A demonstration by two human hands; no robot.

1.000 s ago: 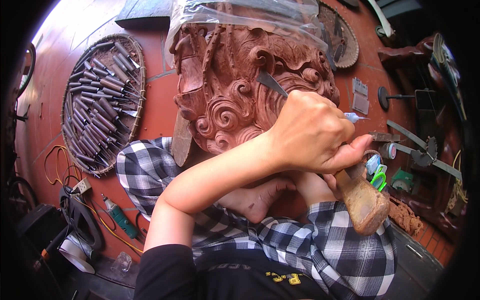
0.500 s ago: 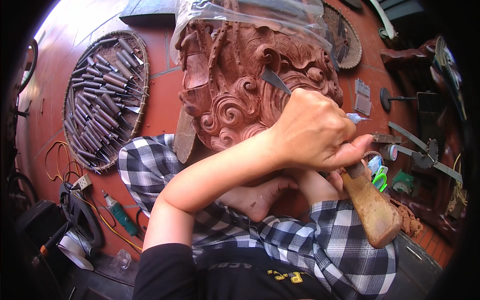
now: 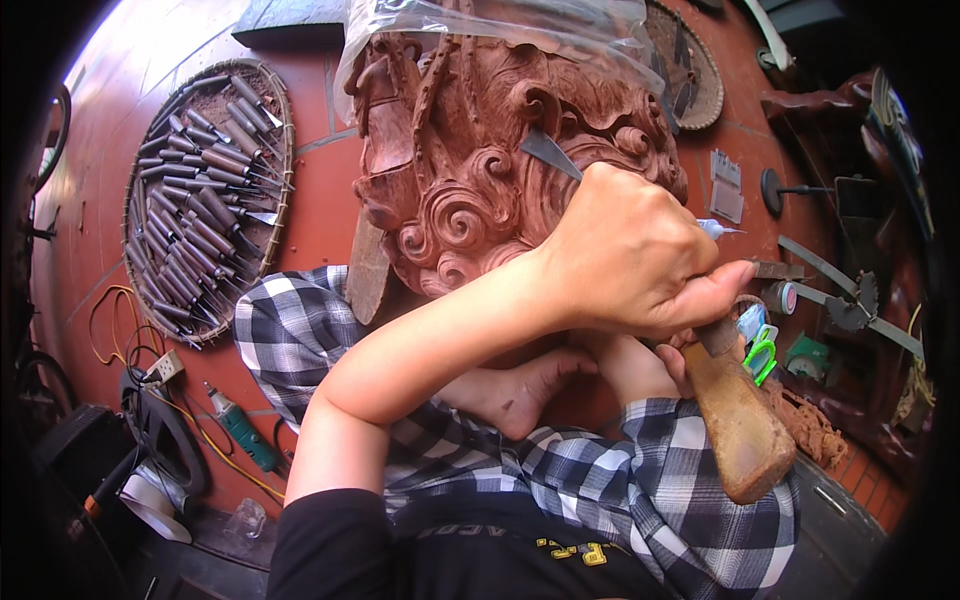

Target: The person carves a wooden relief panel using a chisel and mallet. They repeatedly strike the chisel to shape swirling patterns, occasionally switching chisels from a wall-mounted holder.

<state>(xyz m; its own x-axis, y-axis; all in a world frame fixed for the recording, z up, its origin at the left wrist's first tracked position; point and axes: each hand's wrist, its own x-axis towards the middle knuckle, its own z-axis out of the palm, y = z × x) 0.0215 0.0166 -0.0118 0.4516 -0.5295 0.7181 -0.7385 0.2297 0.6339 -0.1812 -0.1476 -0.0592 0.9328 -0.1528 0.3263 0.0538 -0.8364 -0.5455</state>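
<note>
My left hand (image 3: 625,250) is closed in a fist round a chisel (image 3: 552,155). Its flat metal blade sticks out past the little-finger side and lies over the carved swirls of a reddish-brown wood carving (image 3: 465,215). Below the thumb, a worn wooden mallet (image 3: 745,430) tilts with its thick head toward me. A few fingers of my right hand (image 3: 677,370) show curled at the mallet's neck; the left fist and the mallet hide the rest. Clear plastic sheeting (image 3: 500,25) drapes the far part of the carving.
A woven tray (image 3: 284,200) full of wood-handled carving tools lies at left. Near it are a green rotary tool (image 3: 240,425) and a power strip (image 3: 165,367) with cables. At right lie green scissors (image 3: 762,355), a metal caliper (image 3: 850,300) and another woven tray (image 3: 712,90).
The view has shifted slightly. My left hand keeps its grip on the chisel, and the mallet sits a touch lower in the picture.
</note>
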